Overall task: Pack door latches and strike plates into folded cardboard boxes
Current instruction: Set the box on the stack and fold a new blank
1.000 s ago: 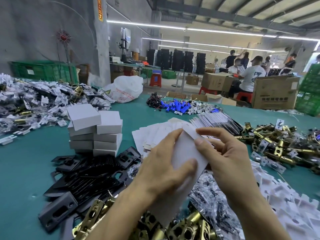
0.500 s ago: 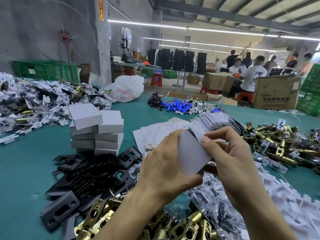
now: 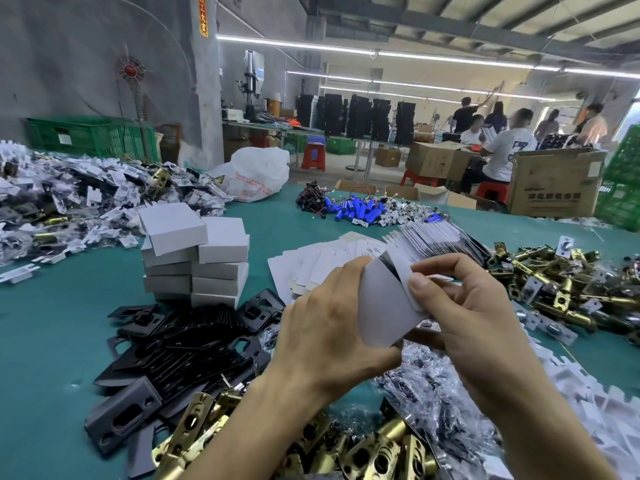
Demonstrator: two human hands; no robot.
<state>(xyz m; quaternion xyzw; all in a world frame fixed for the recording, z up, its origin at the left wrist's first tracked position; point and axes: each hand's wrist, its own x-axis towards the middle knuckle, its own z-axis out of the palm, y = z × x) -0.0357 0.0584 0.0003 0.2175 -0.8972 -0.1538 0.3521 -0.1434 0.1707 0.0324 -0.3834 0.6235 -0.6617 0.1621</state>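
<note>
**White cardboard box blank, part-folded, held above the table**

Your left hand and right hand both pinch it, thumbs on its face. Flat blanks lie just beyond. Black strike plates lie to the left, with stacked folded boxes behind them. Brass latches are heaped to the right on the teal table.

The counter is teal green. The cardboard box is plain white outside, with a black sliver showing at its open flap. The stacked boxes are the same plain white. The strike plates are matte black, the latches brass gold. Farther back are bright blue cylinders, green crates, red stools and brown cartons.
</note>
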